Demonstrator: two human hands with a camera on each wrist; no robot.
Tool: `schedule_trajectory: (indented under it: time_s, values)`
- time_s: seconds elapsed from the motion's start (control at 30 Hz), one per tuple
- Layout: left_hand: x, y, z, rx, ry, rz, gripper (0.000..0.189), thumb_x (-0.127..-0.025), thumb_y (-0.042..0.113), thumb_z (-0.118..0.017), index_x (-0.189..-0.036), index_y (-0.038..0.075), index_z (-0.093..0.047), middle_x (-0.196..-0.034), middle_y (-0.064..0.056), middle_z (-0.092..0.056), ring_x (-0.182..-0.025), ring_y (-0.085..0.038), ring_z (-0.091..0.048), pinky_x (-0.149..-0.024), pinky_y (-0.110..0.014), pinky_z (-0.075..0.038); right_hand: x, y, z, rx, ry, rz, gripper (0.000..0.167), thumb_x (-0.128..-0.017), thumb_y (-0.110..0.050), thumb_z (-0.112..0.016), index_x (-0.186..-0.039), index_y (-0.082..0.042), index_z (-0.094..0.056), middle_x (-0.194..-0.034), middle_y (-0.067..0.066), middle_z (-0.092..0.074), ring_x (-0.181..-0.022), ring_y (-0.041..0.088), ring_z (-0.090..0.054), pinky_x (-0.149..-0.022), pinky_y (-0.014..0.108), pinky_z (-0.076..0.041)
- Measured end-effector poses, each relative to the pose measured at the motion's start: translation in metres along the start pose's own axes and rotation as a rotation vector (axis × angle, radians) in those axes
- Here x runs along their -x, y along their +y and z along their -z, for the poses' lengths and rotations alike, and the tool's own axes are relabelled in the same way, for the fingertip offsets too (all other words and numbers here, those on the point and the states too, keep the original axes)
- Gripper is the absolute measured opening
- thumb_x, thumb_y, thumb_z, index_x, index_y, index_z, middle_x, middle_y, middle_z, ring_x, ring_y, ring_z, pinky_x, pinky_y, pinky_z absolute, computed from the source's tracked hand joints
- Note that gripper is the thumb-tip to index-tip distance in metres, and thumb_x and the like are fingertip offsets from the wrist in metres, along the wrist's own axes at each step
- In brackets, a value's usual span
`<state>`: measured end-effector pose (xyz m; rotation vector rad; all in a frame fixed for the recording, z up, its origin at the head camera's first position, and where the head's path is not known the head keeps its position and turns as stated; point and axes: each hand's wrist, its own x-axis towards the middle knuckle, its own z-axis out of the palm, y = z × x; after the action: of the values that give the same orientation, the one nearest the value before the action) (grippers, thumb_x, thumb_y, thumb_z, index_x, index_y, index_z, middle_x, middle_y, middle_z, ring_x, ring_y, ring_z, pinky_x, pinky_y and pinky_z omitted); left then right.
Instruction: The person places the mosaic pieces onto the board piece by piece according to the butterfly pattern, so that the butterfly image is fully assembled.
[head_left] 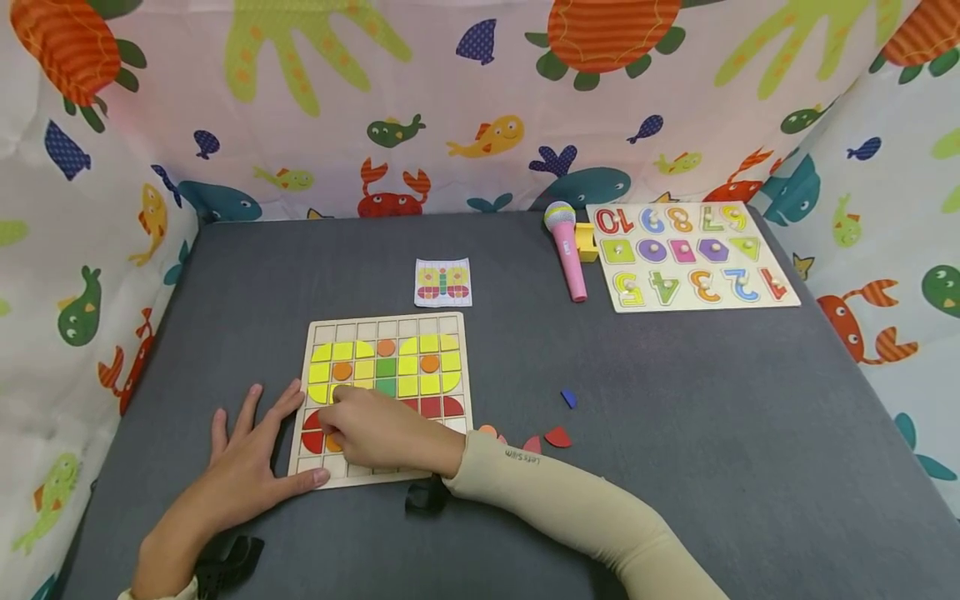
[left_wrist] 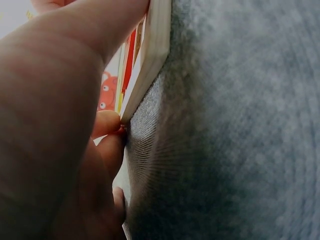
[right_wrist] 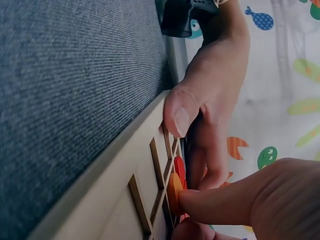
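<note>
A wooden grid board (head_left: pixel 300 467) lies on the grey table, holding yellow, green, red and orange pieces. At its left edge my left hand (head_left: pixel 251 467) steadies it with spread fingers, the thumb on the near left corner. My right hand (head_left: pixel 382 429) reaches over the board's lower left, fingers bent down and covering several cells. In the right wrist view its thumb touches an orange disc (right_wrist: pixel 174 194), and a small red piece (right_wrist: pixel 183 217) shows between thumb and fingertip. Another red piece (right_wrist: pixel 179 169) sits just beyond the disc.
A butterfly pattern card (head_left: pixel 443 283) lies behind the board. Loose red pieces (head_left: pixel 558 437) and a blue piece (head_left: pixel 568 398) are to its right. Farther back are a pink toy microphone (head_left: pixel 567 254), a yellow block (head_left: pixel 586 242) and a number puzzle board (head_left: pixel 693 258). A printed curtain surrounds the table.
</note>
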<state>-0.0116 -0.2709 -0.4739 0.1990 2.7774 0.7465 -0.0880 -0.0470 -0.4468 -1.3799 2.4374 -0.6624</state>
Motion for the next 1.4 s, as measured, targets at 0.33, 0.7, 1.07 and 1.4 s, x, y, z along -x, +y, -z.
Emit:
schedule_trajectory:
  time_s: [0.33,0.7,1.07,1.4]
  values:
    - [0.0,0.001,0.0,0.001,-0.009,0.022,0.12,-0.082,0.069,-0.083,-0.17,0.012,-0.025,-0.176,-0.019,-0.019,-0.158,-0.054,0.005,-0.113,-0.074,0.024,0.003,-0.001,0.002,-0.043,-0.002,0.015,0.012,-0.105,-0.015,-0.07,-0.113,-0.011,-0.077,-0.083,-0.008,-0.062,-0.073,0.005,-0.054,-0.066,0.013,-0.041]
    - [0.002,0.0,0.0,0.006,-0.005,0.027,0.121,-0.081,0.071,-0.083,-0.17,0.011,-0.027,-0.176,-0.017,-0.02,-0.159,-0.053,0.005,-0.113,-0.075,0.022,0.035,0.007,0.018,-0.094,-0.019,0.113,0.009,-0.105,-0.014,-0.068,-0.106,-0.012,-0.076,-0.091,-0.006,-0.066,-0.079,0.003,-0.056,-0.073,0.01,-0.042]
    - [-0.003,-0.003,0.003,0.012,-0.005,0.017,0.123,-0.081,0.071,-0.082,-0.17,0.01,-0.025,-0.177,-0.016,-0.018,-0.159,-0.051,0.006,-0.114,-0.073,0.023,0.089,0.032,0.041,-0.172,0.079,0.069,0.007,-0.105,-0.012,-0.07,-0.107,-0.009,-0.076,-0.095,-0.003,-0.066,-0.082,0.007,-0.057,-0.075,0.017,-0.048]
    - [0.0,-0.003,0.001,0.021,-0.022,0.049,0.125,-0.078,0.073,-0.083,-0.171,0.012,-0.025,-0.177,-0.017,-0.019,-0.159,-0.051,0.007,-0.114,-0.072,0.025,0.143,0.066,0.058,-0.232,0.192,-0.029,0.01,-0.104,-0.01,-0.073,-0.111,-0.006,-0.078,-0.098,-0.005,-0.07,-0.083,0.006,-0.061,-0.076,0.027,-0.057]
